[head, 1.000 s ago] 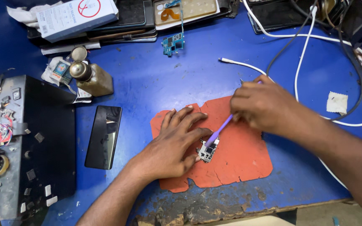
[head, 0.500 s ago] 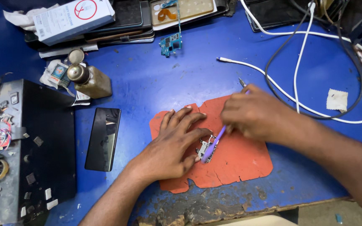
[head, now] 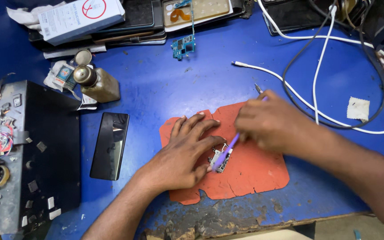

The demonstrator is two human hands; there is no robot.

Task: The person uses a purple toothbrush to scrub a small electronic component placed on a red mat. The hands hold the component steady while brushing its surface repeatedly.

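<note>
My left hand lies flat on an orange-red mat, its fingertips pinning a small metal circuit part near the mat's middle. In my right hand I grip a thin purple tool whose tip rests on that part. A pair of tweezers sticks out just behind my right hand. The mat lies on a blue table with a worn front edge.
A dark phone lies left of the mat. A brown bottle stands behind it. A black box cluttered with scraps fills the left. White and black cables loop at right, a small blue circuit board at back.
My right hand has slid toward the left and nearer to me over the mat, bringing the purple tool's tip down along the small part. My left hand has stayed pressed in place.
</note>
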